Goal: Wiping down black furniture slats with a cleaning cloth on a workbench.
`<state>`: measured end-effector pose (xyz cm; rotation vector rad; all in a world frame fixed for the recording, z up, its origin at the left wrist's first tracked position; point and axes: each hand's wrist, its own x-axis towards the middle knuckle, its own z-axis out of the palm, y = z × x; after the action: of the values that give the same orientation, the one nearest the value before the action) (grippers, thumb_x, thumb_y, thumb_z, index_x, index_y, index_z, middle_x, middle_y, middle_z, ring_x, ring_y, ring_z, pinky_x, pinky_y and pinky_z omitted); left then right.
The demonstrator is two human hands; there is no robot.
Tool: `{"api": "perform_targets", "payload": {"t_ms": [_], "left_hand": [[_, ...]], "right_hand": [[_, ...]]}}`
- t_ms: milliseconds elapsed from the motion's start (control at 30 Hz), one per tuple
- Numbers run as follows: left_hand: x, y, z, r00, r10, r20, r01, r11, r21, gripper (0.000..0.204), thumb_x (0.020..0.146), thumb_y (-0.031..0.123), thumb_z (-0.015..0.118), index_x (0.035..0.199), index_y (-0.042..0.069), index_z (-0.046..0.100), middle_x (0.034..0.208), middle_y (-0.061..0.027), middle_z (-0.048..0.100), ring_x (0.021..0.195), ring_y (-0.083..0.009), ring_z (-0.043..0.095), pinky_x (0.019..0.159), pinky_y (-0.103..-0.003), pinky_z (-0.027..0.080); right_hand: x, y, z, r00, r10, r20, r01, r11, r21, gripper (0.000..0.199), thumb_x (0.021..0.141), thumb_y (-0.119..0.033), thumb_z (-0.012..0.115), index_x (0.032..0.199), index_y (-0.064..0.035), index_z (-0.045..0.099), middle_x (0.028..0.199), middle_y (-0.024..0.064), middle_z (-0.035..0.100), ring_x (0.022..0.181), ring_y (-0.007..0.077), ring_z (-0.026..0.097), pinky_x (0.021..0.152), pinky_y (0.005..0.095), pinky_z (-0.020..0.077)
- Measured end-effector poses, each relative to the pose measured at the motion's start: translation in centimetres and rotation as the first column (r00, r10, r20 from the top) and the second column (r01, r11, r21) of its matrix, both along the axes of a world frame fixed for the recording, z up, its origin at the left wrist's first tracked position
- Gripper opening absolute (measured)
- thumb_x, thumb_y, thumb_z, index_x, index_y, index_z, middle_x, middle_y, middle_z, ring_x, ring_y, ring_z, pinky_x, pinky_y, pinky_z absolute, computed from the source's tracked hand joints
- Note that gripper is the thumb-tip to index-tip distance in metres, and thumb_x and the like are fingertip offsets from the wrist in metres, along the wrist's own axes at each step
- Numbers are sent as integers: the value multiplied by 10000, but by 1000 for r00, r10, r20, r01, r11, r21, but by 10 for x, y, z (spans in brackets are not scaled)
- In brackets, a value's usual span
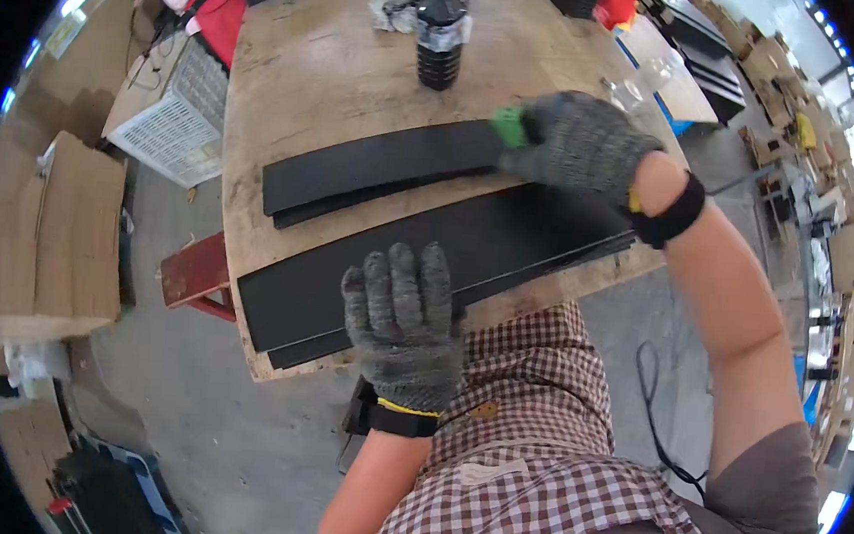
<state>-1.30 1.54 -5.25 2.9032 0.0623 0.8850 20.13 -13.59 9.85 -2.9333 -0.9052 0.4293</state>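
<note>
My left hand (404, 330), in a grey knit glove, lies flat with fingers stretched out on the near edge of a stack of long black panels (315, 288). Over the right part of that stack, my right hand (592, 145), gloved alike, is closed and slightly blurred. A small green piece (508, 126) sticks out at its fingers; its kind cannot be made out. Just beyond lies a second stack of narrower black panels (375, 168), its right end hidden behind my right hand.
On the wooden table (312, 67) stands a dark bottle (440, 42) beside crumpled clear plastic (394, 11). A co-worker in red and pink (221, 10) is at the far left. A white crate (172, 131), a red stool (196, 271) and cardboard boxes (68, 239) stand left of the table.
</note>
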Motion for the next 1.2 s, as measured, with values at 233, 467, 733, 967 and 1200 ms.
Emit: {"api": "perform_targets", "payload": {"t_ms": [233, 467, 733, 967, 1200], "left_hand": [[0, 10, -2, 1000, 23, 19, -24, 997, 68, 768, 835, 481, 736, 1505, 164, 534, 1492, -145, 509, 1388, -380, 475, 1183, -612, 354], [1, 4, 7, 1000, 9, -1, -9, 993, 114, 768, 852, 488, 719, 1504, 128, 532, 1509, -161, 500, 1391, -396, 468, 1191, -604, 344], [3, 2, 9, 1000, 14, -11, -12, 988, 154, 797, 813, 455, 752, 1502, 124, 524, 1496, -167, 493, 1408, -397, 442, 1191, -600, 341], [3, -2, 9, 998, 42, 35, -49, 978, 204, 773, 843, 449, 733, 1503, 107, 520, 1468, -159, 509, 1395, -386, 459, 1187, -588, 359], [6, 0, 7, 1000, 22, 13, -25, 976, 214, 760, 875, 465, 695, 1522, 114, 508, 1488, -157, 507, 1399, -374, 469, 1197, -582, 342]], "right_hand": [[1, -21, -1, 993, 94, 66, -98, 992, 74, 439, 854, -453, 704, 1105, -95, 744, 1116, 194, 736, 1085, 376, 690, 956, 487, 533], [67, -155, -7, 951, -259, 169, 279, 954, -110, 438, 858, -487, 703, 1068, -107, 760, 1034, 184, 763, 1020, 358, 714, 919, 449, 545], [50, -176, -21, 922, -383, 51, 363, 905, 222, 507, 847, -485, 734, 1137, -70, 714, 1131, 199, 735, 1079, 395, 679, 921, 483, 521], [22, -192, -63, 841, -511, -177, 475, 541, 694, 410, 889, -450, 759, 1021, -63, 736, 924, 118, 745, 859, 257, 685, 809, 377, 532], [0, -209, -66, 715, -469, -519, 675, 269, 687, 372, 912, -375, 803, 1051, -38, 728, 900, 30, 705, 792, 120, 618, 736, 308, 527]]}}
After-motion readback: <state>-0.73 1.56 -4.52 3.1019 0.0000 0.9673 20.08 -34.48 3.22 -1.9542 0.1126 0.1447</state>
